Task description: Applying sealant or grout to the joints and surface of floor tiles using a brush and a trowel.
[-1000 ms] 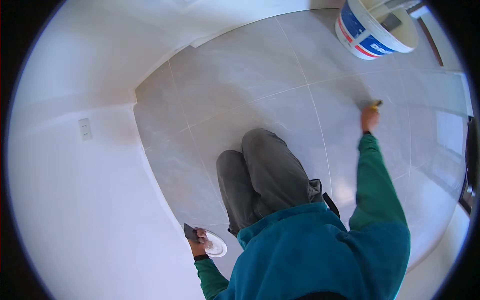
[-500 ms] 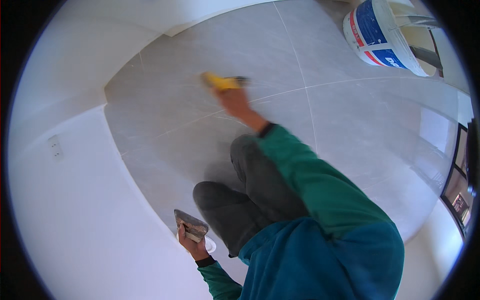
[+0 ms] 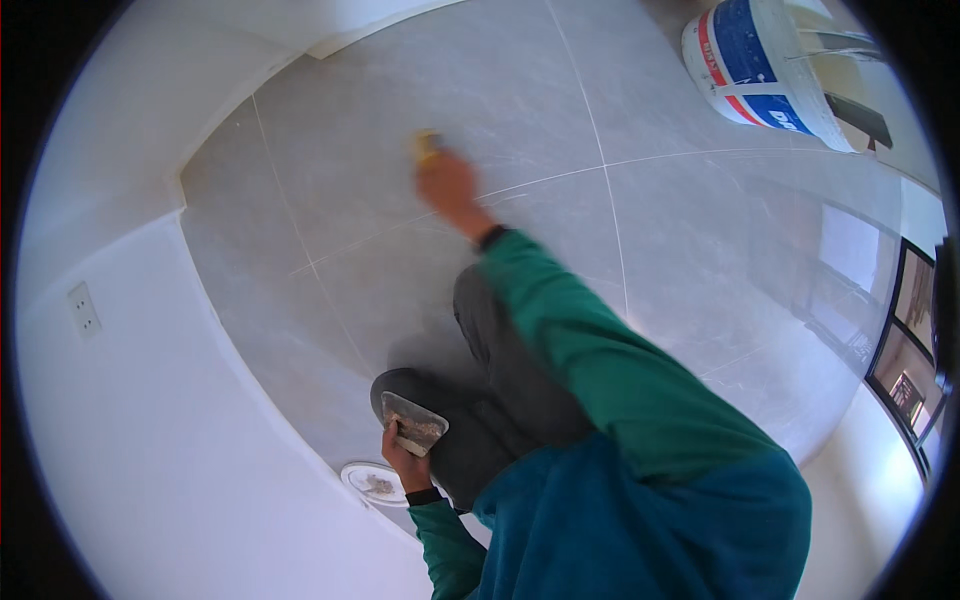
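My left hand (image 3: pixel 405 455) grips a rectangular metal trowel (image 3: pixel 414 424) with brownish material on its face, held over my left knee. Beside that hand, a white oval lid (image 3: pixel 359 481) with some debris in it lies on the floor at the wall. My right hand (image 3: pixel 450 190), blurred by motion, is closed on a small yellow tool (image 3: pixel 427 143) over the grey tiled floor (image 3: pixel 530 100) ahead of my knees (image 3: pixel 400 382). The tool's working end is too blurred to make out.
A white bucket (image 3: pixel 730 70) with blue and red label and tools in it stands at the upper right. A white wall (image 3: pixel 130 430) with a socket (image 3: pixel 84 308) runs along the left. Dark-framed glazing (image 3: pixel 902 370) is at the right.
My right hand has swept from the right to the front with the yellow tool. My left hand has lifted the trowel toward my knee, uncovering more of the lid. The view has shifted.
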Tool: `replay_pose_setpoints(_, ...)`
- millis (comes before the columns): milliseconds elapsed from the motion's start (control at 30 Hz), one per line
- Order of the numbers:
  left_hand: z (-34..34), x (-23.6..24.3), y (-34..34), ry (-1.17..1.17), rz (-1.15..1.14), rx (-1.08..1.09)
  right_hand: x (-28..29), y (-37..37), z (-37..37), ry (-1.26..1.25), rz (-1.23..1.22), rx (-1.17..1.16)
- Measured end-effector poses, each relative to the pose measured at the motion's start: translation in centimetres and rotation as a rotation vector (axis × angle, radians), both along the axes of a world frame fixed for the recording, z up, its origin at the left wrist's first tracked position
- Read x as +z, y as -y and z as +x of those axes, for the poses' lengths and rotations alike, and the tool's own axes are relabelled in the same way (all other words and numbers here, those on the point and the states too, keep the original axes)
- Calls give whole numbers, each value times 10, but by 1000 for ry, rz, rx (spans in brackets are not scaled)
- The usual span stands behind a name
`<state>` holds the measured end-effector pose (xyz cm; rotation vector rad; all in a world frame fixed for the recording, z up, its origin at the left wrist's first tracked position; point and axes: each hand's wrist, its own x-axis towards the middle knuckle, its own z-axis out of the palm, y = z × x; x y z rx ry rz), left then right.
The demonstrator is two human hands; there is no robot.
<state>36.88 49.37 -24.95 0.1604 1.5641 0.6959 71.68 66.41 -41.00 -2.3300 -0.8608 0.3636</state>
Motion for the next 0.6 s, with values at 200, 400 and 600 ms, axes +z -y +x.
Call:
replay_pose_setpoints(200,-1,-6,0,78,43,28,42,1,-25,-205,100,71)
replay_pose_setpoints(400,17,-25,1,255,6,-1,20,245,124,-323,371,-495)
replay_pose_setpoints(600,49,-21,-9,508,78,-78,25,319,188,439,-227,-565)
